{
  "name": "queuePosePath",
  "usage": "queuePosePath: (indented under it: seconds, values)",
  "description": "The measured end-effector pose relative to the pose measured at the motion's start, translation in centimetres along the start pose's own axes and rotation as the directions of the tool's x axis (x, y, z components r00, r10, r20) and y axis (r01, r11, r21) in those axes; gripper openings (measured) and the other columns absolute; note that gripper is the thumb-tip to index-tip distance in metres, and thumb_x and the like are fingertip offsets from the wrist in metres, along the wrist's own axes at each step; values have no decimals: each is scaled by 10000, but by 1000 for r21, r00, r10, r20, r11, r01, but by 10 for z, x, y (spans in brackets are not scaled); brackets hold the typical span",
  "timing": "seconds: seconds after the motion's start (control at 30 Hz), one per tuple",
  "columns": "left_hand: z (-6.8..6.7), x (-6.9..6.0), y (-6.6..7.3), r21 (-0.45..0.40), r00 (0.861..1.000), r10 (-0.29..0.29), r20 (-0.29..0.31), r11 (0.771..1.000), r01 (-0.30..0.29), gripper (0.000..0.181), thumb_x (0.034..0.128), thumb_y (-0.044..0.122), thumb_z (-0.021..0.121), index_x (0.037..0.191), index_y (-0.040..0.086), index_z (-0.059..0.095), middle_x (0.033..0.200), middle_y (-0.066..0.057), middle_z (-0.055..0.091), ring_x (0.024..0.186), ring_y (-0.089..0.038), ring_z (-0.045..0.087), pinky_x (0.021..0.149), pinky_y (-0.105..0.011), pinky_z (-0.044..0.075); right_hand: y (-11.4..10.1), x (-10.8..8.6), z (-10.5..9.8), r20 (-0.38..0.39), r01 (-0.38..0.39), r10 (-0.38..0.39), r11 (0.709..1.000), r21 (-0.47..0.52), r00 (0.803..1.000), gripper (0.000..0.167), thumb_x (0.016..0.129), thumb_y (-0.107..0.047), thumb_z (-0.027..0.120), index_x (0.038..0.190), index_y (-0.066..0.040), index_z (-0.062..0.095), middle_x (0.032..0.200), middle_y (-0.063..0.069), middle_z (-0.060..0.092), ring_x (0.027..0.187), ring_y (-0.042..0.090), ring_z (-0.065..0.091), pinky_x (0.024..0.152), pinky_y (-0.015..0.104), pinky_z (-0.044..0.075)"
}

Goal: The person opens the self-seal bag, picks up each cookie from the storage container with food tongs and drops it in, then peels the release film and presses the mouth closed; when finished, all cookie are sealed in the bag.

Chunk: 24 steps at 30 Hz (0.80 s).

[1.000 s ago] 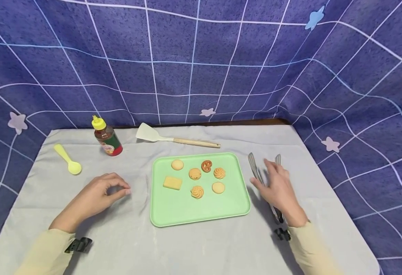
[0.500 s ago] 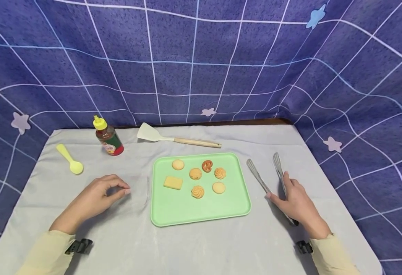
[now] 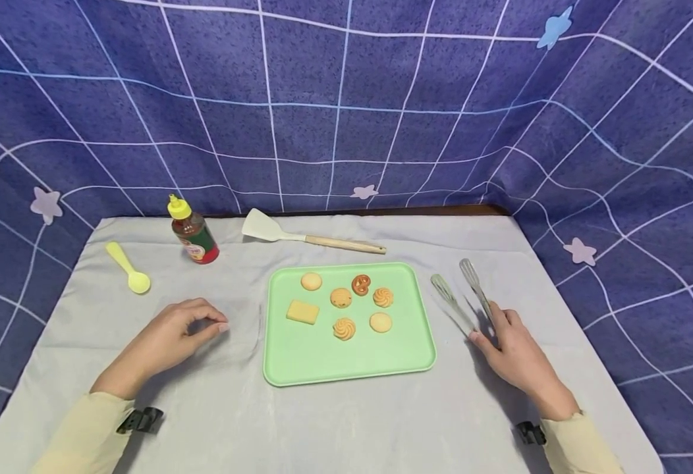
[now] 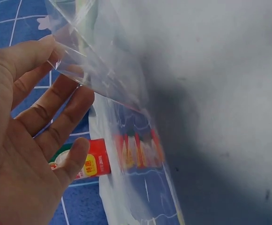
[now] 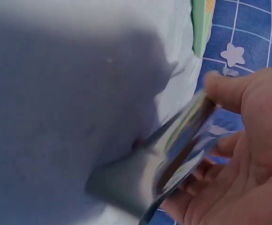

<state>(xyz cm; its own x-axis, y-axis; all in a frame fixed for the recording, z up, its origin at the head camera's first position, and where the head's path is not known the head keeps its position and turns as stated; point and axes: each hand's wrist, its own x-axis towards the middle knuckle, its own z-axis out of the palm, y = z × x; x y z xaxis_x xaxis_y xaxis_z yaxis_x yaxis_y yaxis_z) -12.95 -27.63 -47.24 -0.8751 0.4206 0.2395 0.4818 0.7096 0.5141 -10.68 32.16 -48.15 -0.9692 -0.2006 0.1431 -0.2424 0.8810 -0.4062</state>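
In the head view my right hand [image 3: 521,359] grips metal tongs [image 3: 472,273] by their arms, with thumb and fingers on opposite sides. The two tips stand apart and point away from me, right of the green tray [image 3: 334,368]. The right wrist view shows the shiny rear bend of the tongs [image 5: 121,185], blurred, within the hand. My left hand [image 3: 168,339] is left of the tray. In the left wrist view its thumb and a finger pinch the edge of a clear plastic bag [image 4: 112,79], which is faint in the head view.
On the tray lie several cookies [image 3: 343,328] and a pretzel [image 3: 361,284]. Behind it rests a white spatula [image 3: 263,226] with a wooden handle. A yellow-capped sauce bottle [image 3: 197,240] stands back left, beside a yellow spoon [image 3: 138,282]. A blue gridded curtain [image 3: 346,118] surrounds the table.
My right hand has moved right and nearer to me, closing its fingers on the tongs. The tips have drawn closer together since half a second ago. The left hand stays put, holding the bag.
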Motion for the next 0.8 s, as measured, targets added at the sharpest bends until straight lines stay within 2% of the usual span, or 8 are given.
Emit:
queuePosePath:
  seconds: [0.1, 0.2, 0.27, 0.33, 0.5, 0.67, 0.8]
  values:
    - [-1, -2, -1, -2, 1000, 8, -14, 1000, -8, 114, 895, 116, 806, 963, 200, 771, 938, 197, 657, 878, -45, 635, 773, -390, 537, -2, 0, -1, 18, 66, -66, 997, 26, 998, 716, 1037, -230, 623, 1556, 76, 235, 1226, 261, 543, 984, 379, 618, 804, 560, 496]
    - [-1, -3, -2, 5, 1000, 14, -22, 1000, -13, 97, 903, 136, 801, 961, 207, 768, 942, 202, 652, 879, -44, 631, 769, -390, 535, -1, 2, 0, 63, 104, -107, 993, 48, 992, 673, 1066, -241, 568, 1588, 10, 225, 1379, 232, 525, 1158, 386, 590, 915, 559, 471]
    - [-1, -3, -3, -2, 1000, 13, -20, 1000, -14, 91, 908, 142, 797, 965, 206, 767, 943, 200, 653, 881, -44, 632, 769, -393, 536, 0, 3, 1, 79, 129, -132, 991, 43, 988, 647, 1070, -251, 557, 1593, -20, 253, 1485, 232, 459, 1317, 420, 481, 1013, 584, 402]
    - [0, -3, -3, -3, 1000, 18, -21, 1000, -18, 95, 908, 140, 797, 970, 206, 767, 943, 197, 654, 878, -42, 632, 766, -387, 535, 1, 4, 2, 95, 143, -145, 989, 35, 985, 635, 1070, -269, 556, 1594, -48, 274, 1543, 229, 397, 1367, 434, 423, 1049, 589, 371]
    - [1, -3, -1, -10, 1000, 7, -16, 1000, -7, 94, 913, 146, 792, 969, 216, 765, 938, 196, 654, 865, -33, 630, 761, -377, 536, 0, 7, 7, 107, 208, -205, 978, -16, 973, 631, 1049, -282, 599, 1579, -65, 332, 1501, 209, 465, 1311, 399, 503, 1022, 554, 429]
    - [1, -3, 0, -17, 1000, 1, -11, 1000, -1, 74, 924, 152, 781, 962, 213, 763, 927, 195, 649, 846, -27, 624, 749, -377, 539, -8, 13, 8, 106, 302, -294, 950, -77, 950, 642, 1001, -272, 678, 1546, -68, 407, 1364, 172, 590, 1146, 363, 633, 878, 531, 526]
    - [2, -3, 0, -23, 1000, 6, -14, 1000, -6, 73, 923, 146, 780, 962, 205, 764, 921, 195, 649, 836, -21, 622, 735, -370, 539, -14, 19, 9, 99, 344, -334, 932, -113, 937, 650, 984, -283, 703, 1533, -65, 431, 1310, 120, 621, 1063, 309, 671, 807, 500, 552]
